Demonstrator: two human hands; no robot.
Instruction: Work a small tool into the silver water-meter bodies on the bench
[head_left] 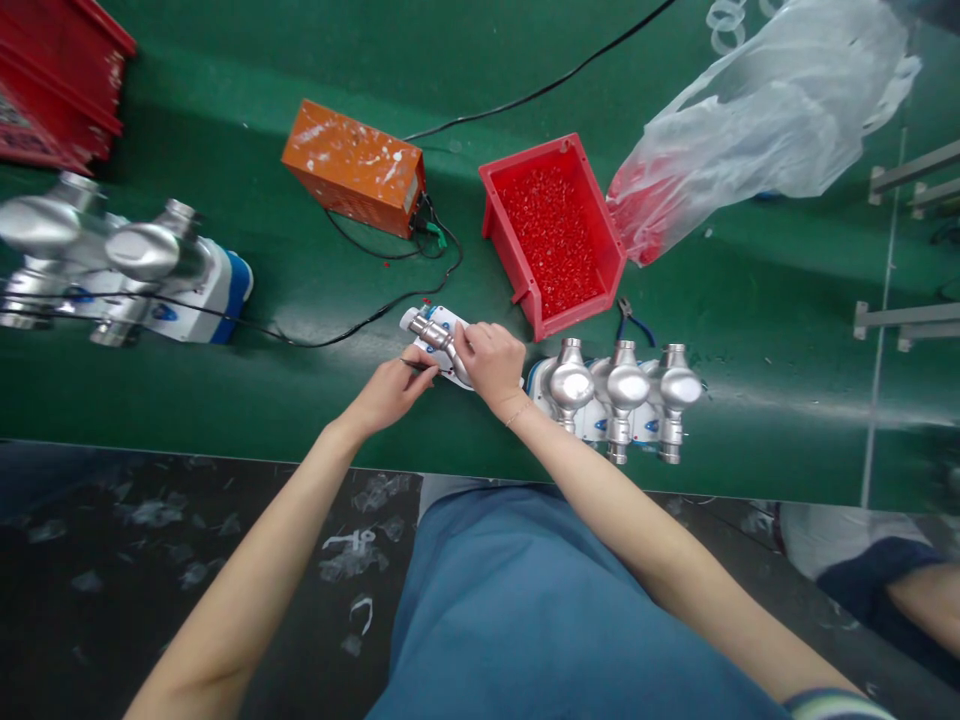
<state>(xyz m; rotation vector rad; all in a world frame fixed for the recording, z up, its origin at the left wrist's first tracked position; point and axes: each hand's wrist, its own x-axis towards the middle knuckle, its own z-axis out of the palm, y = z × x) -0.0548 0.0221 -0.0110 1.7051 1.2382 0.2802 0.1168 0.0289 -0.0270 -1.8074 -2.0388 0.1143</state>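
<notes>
- Seen from the head view, the worker's left hand [391, 392] pinches a thin dark tool [415, 366], its tip at the near edge of a white-and-blue block [448, 317].
- The right hand [491, 362] curls over the metal fitting [435, 335] lying on that block, thumb pressed against it; from here I can't see all the fingers.
- Block and fitting sit near the front edge of the green bench [352, 400], between the two hands.
- Just right of them, three more fittings [626, 385] stand in a row.
- Behind those lie blue-handled pliers [635, 322], near a red bin [510, 260] of small red pieces [551, 235].
- A clear plastic bag [757, 120] slumps beside the bin.
- Over on the left, an orange box [352, 165] trails a black cable [375, 318] towards two more fittings [146, 250].
</notes>
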